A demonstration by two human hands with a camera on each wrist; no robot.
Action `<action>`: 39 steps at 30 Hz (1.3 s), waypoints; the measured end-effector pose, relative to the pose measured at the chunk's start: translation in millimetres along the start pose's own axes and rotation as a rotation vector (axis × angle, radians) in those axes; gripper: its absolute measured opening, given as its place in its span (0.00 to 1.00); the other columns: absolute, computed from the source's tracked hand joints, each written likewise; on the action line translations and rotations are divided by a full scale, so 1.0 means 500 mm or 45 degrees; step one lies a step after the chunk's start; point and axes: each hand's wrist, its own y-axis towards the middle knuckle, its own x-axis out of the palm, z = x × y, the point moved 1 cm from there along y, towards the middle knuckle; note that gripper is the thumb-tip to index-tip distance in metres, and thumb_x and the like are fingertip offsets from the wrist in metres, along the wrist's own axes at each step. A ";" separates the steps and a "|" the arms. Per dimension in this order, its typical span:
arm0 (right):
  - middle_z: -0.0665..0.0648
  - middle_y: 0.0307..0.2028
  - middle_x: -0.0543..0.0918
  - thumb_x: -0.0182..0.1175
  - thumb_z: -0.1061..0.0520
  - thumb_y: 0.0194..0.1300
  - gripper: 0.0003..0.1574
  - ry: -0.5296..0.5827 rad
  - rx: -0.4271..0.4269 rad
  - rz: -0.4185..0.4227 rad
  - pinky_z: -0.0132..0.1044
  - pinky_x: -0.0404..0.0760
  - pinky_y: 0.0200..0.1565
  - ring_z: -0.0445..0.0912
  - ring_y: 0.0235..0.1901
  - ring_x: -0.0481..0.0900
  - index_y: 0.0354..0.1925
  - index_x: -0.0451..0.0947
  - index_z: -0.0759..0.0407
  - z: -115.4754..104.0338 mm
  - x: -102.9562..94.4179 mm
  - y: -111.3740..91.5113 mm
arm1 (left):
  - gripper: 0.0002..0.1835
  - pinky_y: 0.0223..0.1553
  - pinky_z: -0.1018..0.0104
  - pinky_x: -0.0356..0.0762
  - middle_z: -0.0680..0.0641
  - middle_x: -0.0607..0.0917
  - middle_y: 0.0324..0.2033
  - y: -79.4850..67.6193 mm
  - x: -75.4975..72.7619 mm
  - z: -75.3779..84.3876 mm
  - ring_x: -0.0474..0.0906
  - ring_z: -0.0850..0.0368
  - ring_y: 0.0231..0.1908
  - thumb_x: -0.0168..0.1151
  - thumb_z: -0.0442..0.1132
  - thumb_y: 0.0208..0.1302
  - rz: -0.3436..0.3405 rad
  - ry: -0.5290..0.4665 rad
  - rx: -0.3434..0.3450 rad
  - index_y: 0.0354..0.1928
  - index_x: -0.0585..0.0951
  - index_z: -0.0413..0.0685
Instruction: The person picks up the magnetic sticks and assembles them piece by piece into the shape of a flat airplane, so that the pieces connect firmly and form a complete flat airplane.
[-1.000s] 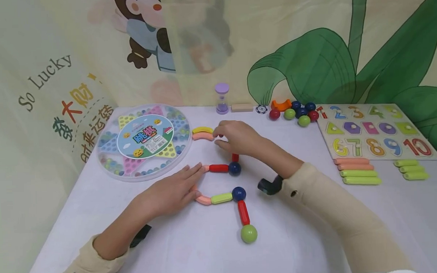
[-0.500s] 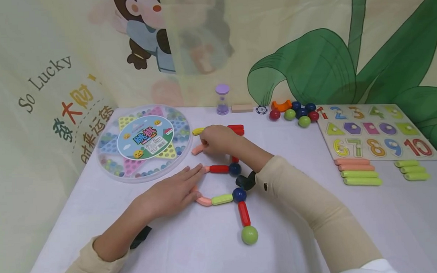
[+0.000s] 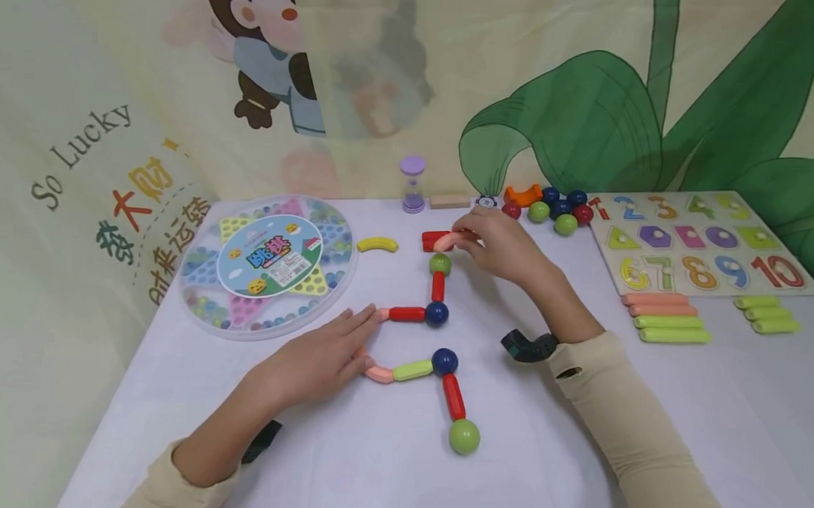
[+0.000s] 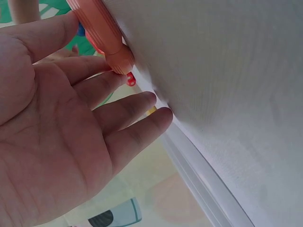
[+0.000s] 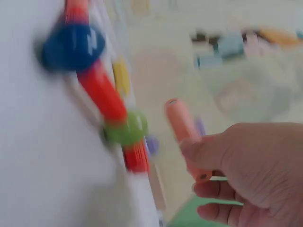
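My right hand [image 3: 504,243] pinches a curved pink magnetic rod [image 3: 445,242] between thumb and fingers, held up off the table in the right wrist view. Just below it in the head view is a green ball [image 3: 439,264], joined by a red rod [image 3: 438,286] to a blue ball [image 3: 437,313]. My left hand [image 3: 326,358] rests with fairly straight fingers on the joined chain's curved pink rods [image 3: 379,373], partly hiding them. From there a light green rod [image 3: 413,370] leads to another blue ball [image 3: 445,361], then a red rod and a larger-looking green ball [image 3: 464,436].
A yellow curved rod [image 3: 377,244] and red rods [image 3: 435,241] lie behind the chain. A round Chinese checkers board [image 3: 269,266] is left. Loose balls [image 3: 562,207], an orange piece, a number puzzle board [image 3: 706,243] and sorted rods [image 3: 668,322] are right. An hourglass [image 3: 413,185] stands behind.
My right hand has taken the curved pink rod from beside the yellow one and carried it right, to above the far green ball. The left hand stays in place.
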 end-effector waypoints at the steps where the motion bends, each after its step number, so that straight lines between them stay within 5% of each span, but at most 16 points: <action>1: 0.51 0.33 0.77 0.64 0.56 0.55 0.15 -0.017 0.028 0.012 0.38 0.74 0.40 0.45 0.36 0.70 0.44 0.80 0.56 0.015 -0.003 -0.002 | 0.36 0.59 0.56 0.58 0.56 0.49 0.68 -0.001 0.000 -0.001 0.48 0.51 0.66 0.49 0.56 0.64 0.003 -0.002 -0.001 0.70 0.48 0.61; 7: 0.56 0.36 0.80 0.65 0.56 0.55 0.16 -0.035 0.103 -0.045 0.42 0.74 0.44 0.49 0.39 0.73 0.43 0.81 0.60 0.056 0.005 -0.001 | 0.35 0.59 0.56 0.58 0.56 0.49 0.68 -0.004 0.002 -0.002 0.47 0.51 0.66 0.49 0.55 0.64 0.010 -0.029 0.000 0.70 0.48 0.60; 18: 0.55 0.34 0.79 0.64 0.53 0.54 0.18 -0.037 0.108 -0.103 0.38 0.75 0.40 0.48 0.36 0.72 0.43 0.81 0.59 0.051 0.025 0.005 | 0.37 0.59 0.57 0.59 0.58 0.48 0.68 0.001 0.005 -0.001 0.47 0.53 0.66 0.50 0.56 0.63 0.004 -0.016 -0.015 0.70 0.48 0.62; 23: 0.56 0.37 0.79 0.64 0.48 0.54 0.22 -0.005 0.130 -0.134 0.40 0.75 0.39 0.48 0.37 0.72 0.46 0.80 0.58 0.052 0.015 0.007 | 0.37 0.58 0.57 0.60 0.57 0.49 0.68 0.001 0.005 0.000 0.47 0.52 0.66 0.51 0.56 0.63 0.000 -0.022 -0.021 0.70 0.48 0.62; 28: 0.55 0.37 0.78 0.63 0.56 0.57 0.17 0.071 0.156 -0.071 0.39 0.75 0.35 0.49 0.36 0.71 0.46 0.79 0.59 0.051 -0.011 0.010 | 0.36 0.59 0.57 0.59 0.57 0.49 0.68 0.002 0.005 -0.001 0.47 0.53 0.66 0.50 0.56 0.63 0.006 -0.010 -0.008 0.70 0.48 0.62; 39: 0.49 0.39 0.79 0.61 0.54 0.59 0.15 -0.081 -0.076 -0.282 0.37 0.75 0.41 0.45 0.39 0.73 0.46 0.80 0.55 -0.065 0.026 0.109 | 0.37 0.58 0.57 0.60 0.57 0.49 0.68 0.003 0.005 -0.003 0.47 0.52 0.66 0.50 0.56 0.63 -0.001 -0.021 -0.025 0.70 0.48 0.62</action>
